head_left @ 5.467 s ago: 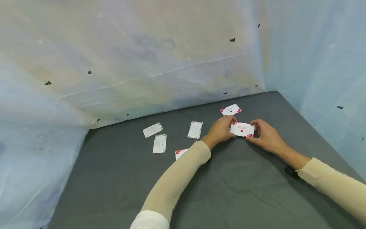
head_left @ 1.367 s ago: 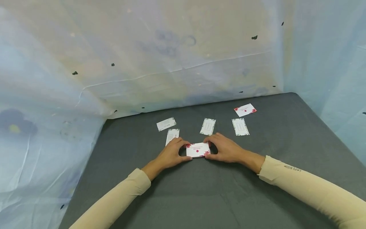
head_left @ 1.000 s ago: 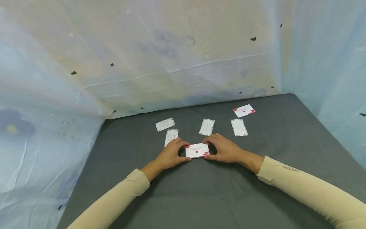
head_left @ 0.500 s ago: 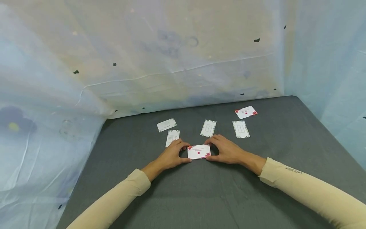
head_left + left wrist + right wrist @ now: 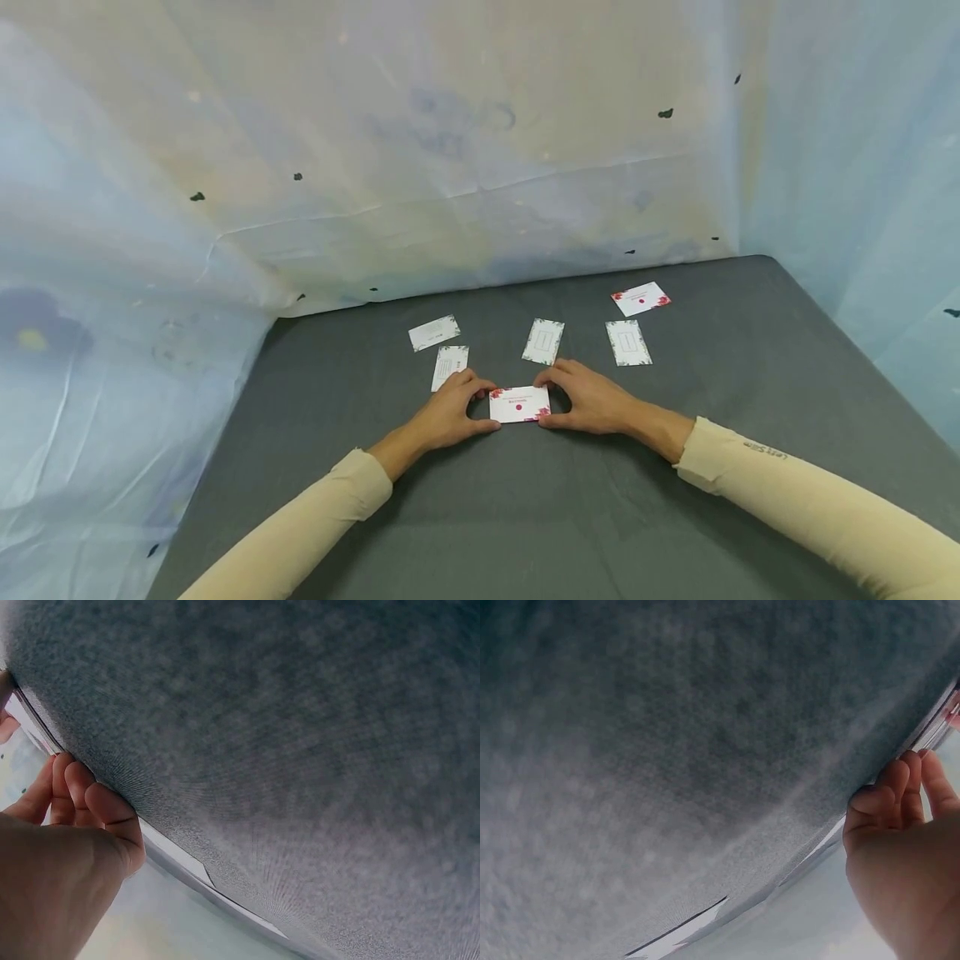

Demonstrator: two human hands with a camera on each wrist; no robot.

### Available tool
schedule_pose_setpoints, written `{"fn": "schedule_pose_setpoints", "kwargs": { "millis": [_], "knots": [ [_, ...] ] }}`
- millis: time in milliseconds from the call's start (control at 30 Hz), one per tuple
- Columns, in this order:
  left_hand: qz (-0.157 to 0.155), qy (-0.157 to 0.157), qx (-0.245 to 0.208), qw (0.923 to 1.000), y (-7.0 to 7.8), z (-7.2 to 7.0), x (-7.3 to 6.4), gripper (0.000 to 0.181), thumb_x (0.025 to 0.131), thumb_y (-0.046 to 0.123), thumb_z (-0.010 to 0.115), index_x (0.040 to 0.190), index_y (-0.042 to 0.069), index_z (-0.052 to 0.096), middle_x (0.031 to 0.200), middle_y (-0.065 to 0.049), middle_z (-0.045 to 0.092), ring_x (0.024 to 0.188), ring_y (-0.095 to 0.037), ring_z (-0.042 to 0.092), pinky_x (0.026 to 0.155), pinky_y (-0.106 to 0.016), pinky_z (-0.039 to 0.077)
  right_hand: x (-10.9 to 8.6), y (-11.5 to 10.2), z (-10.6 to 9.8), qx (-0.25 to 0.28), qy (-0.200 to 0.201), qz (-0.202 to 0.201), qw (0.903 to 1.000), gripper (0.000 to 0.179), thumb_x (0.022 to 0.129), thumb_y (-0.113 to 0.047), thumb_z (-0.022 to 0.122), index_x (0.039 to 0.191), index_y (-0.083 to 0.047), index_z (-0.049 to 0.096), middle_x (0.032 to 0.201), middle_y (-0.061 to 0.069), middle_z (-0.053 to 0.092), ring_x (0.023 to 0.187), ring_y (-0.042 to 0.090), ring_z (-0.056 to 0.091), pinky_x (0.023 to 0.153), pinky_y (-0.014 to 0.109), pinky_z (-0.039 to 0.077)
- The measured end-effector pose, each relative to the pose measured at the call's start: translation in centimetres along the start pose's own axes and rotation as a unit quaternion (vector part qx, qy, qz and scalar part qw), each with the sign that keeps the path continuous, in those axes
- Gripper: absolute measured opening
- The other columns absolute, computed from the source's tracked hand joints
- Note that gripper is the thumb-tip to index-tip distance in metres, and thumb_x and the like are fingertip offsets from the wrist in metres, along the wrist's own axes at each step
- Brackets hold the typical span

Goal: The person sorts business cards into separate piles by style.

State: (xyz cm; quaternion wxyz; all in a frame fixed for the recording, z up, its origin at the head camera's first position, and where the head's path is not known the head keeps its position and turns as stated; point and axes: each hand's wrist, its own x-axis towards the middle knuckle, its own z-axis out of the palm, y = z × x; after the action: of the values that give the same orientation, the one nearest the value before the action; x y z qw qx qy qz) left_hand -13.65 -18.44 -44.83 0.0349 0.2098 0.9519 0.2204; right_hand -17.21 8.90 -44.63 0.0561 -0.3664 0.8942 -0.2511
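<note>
In the head view, a white card (image 5: 519,404) with red flower corners and a red dot lies on the dark grey cloth. A dark line below its edge in the left wrist view hints at more than one layer. My left hand (image 5: 450,411) pinches its left end between thumb and fingers. At the opposite end, my right hand (image 5: 592,398) pinches it the same way. Curled fingers (image 5: 112,806) of the left hand and curled fingers (image 5: 874,802) of the right hand meet the cloth in the wrist views.
Beyond the hands lie white leaf-bordered cards: one (image 5: 434,332) at left, one (image 5: 450,367) beside the left hand, one (image 5: 543,341) in the middle, one (image 5: 628,342) at right. A red-flowered card (image 5: 641,298) is farther back. A patterned curtain (image 5: 450,150) borders the grey-covered table (image 5: 510,525).
Since 5.5 seconds ago, both hands have brought a red-flowered card leftward and nearer, to where another red-flowered card lay. A leaf-bordered card now shows at right. Lately the hands have barely moved.
</note>
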Motion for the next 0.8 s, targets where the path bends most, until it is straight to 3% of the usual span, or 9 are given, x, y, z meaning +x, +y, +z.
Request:
{"fn": "schedule_pose_setpoints", "kwargs": {
  "millis": [800],
  "knots": [
    [0.018,0.009,-0.021,0.9996,-0.01,-0.10,-0.39,0.052,0.080,0.035,0.083,0.124,0.012,0.065,0.098,0.000,0.052,0.093,-0.011,0.045,0.087,-0.033,0.040,-0.11,0.25,0.35,0.006,0.016,-0.018,0.9997,0.049,0.081,-0.045,0.080,0.120,-0.019,0.065,0.103,-0.006,0.055,0.093,0.008,0.053,0.087,0.034,0.047]
  ]
}}
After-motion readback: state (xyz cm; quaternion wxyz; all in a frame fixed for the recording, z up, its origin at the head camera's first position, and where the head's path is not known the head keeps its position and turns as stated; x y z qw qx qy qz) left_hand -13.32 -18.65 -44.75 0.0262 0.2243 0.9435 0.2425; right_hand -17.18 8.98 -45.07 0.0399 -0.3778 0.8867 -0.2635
